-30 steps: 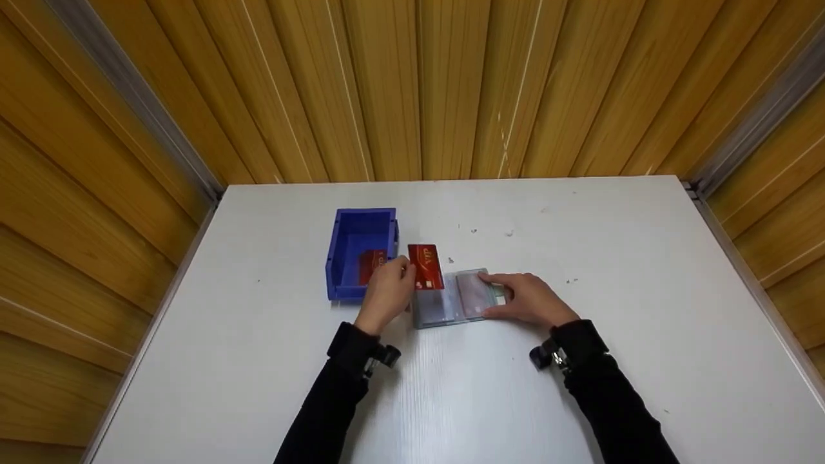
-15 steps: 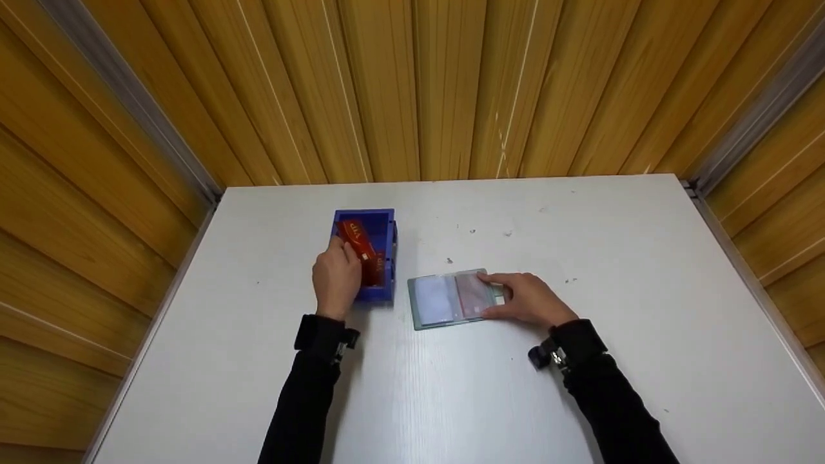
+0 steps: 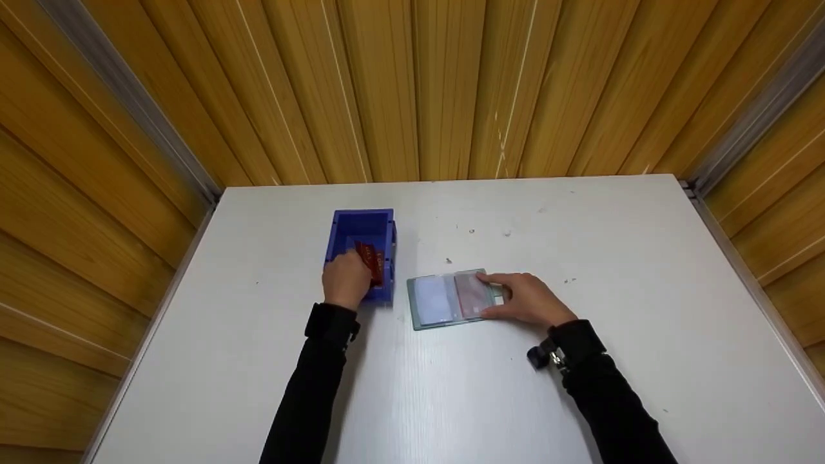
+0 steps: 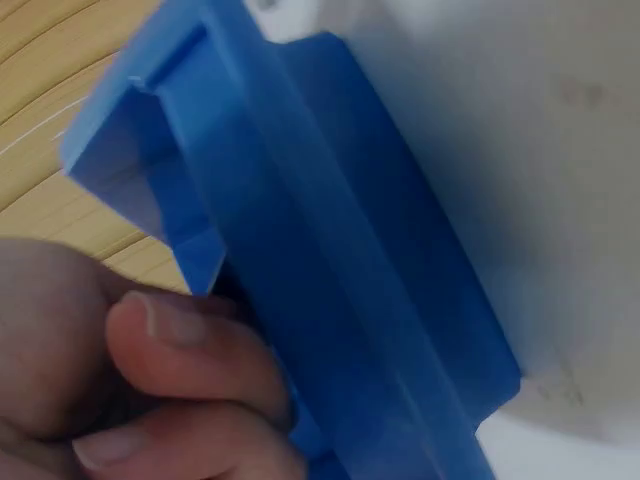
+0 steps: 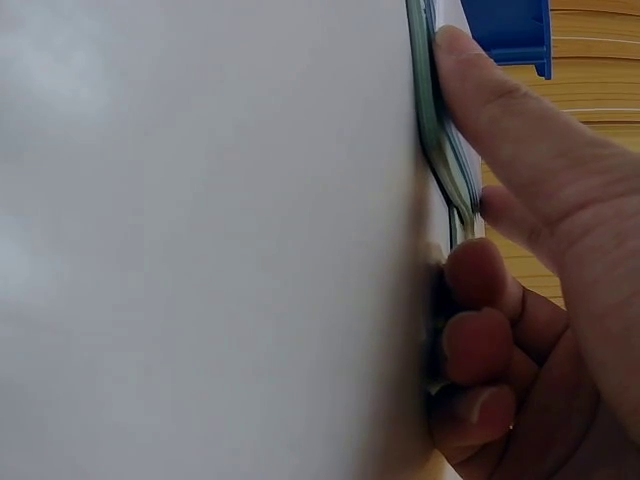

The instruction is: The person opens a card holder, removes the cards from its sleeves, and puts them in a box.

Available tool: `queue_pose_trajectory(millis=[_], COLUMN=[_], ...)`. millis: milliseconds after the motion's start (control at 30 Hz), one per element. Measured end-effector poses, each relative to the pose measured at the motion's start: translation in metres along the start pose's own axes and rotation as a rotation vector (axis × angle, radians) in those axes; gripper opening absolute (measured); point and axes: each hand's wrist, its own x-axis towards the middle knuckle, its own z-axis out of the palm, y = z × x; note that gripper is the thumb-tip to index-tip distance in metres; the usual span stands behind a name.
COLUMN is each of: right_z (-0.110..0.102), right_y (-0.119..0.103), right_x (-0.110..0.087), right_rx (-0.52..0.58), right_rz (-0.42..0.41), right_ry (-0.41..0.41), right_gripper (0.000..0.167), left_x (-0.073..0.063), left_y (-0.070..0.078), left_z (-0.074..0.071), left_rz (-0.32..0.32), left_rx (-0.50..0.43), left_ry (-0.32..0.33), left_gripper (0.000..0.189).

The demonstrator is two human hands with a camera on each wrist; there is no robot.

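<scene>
My left hand is down inside the blue plastic bin, fingers curled. Beside its knuckles lie red cards, one tilted against the other. The left wrist view shows the curled fingers by the bin wall, but no card, so whether the hand still grips one is hidden. With thumb and fingers my right hand holds the right edge of an open card holder with clear sleeves and a pale green cover. In the right wrist view the thumb lies along the holder's layered edge.
The white table carries the bin at left and the card holder to its right. Small dark marks or crumbs are scattered behind the holder. Wood-look panels wall in the back and sides.
My left hand has carried a red card from the card holder leftward to the bin and lowered into it. My right hand has stayed at the holder's right edge.
</scene>
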Motion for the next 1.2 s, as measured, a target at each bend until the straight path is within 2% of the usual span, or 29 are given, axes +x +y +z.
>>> queue_pose_trajectory(millis=[167,367,467,600,667,733,867,967,1033,1100,1200], right_z=[0.001,0.003,0.004,0.006,0.006,0.007,0.006,0.004,0.002,0.001,0.000], right_y=[0.000,-0.002,-0.002,-0.004,-0.004,-0.004,-0.004,-0.002,-0.002,-0.001,0.000], right_x=[0.001,0.004,0.004,0.004,0.004,0.004,0.003,0.002,0.001,0.000,0.000], right_rx=[0.001,0.007,0.008,0.010,0.013,0.014,0.014,0.011,0.007,0.004,0.004], right_rz=[0.003,0.017,0.014,0.020,0.020,0.022,0.017,0.021,0.020,0.020,0.007], right_ry=[-0.001,-0.005,-0.007,-0.007,-0.008,-0.013,-0.020,-0.019,-0.016,-0.013,-0.005], right_gripper=[0.079,0.079,0.079,0.080,0.080,0.079,0.079,0.078,0.078,0.079,0.078], left_x=[0.004,0.007,0.007,0.006,0.005,0.003,-0.001,-0.006,-0.012,-0.018,-0.029], left_y=[0.002,0.001,-0.001,-0.002,-0.002,-0.001,0.004,0.014,0.023,0.034,0.051], left_z=[0.000,0.003,0.006,0.009,0.009,0.009,0.007,0.006,0.007,0.010,0.017], left_rz=[0.009,0.006,-0.016,-0.028,-0.022,-0.001,0.058,0.106,0.172,0.270,0.435], left_rx=[0.073,0.187,0.207,0.189,0.179,0.171,0.155,0.095,0.044,0.005,0.013], left_ry=[-0.082,-0.114,-0.110,-0.071,-0.041,0.016,0.199,0.314,0.352,0.362,0.315], left_gripper=[0.017,0.023,0.026,0.026,0.024,0.020,0.028,0.031,0.026,0.022,0.020])
